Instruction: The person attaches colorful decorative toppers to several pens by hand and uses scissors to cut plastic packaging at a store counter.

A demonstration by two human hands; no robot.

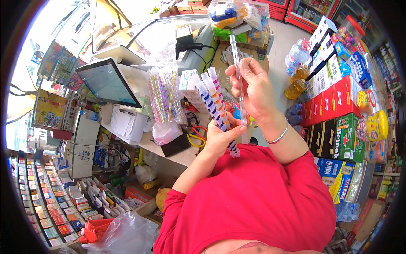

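My left hand [216, 139] is closed around several long thin plastic tubes [210, 93] with purple, orange and pink stripes. They lean up and to the left, their lower ends sticking out under the hand. My right hand [256, 91] pinches a single slim clear tube [234, 51] with a dark pattern, held nearly upright. Its lower end passes by my left thumb; whether the thumb touches it I cannot tell. Left of my hands, a clear plastic bag [164, 108] holds more thin patterned tubes and has a pink bottom.
A tablet-like screen [109, 84] stands on the counter at the left. Below it lies a white notepad with a pen [127, 122]. A clear bin [239, 25] with mixed items is at the back. Stacked drink cartons [327, 101] line the right side.
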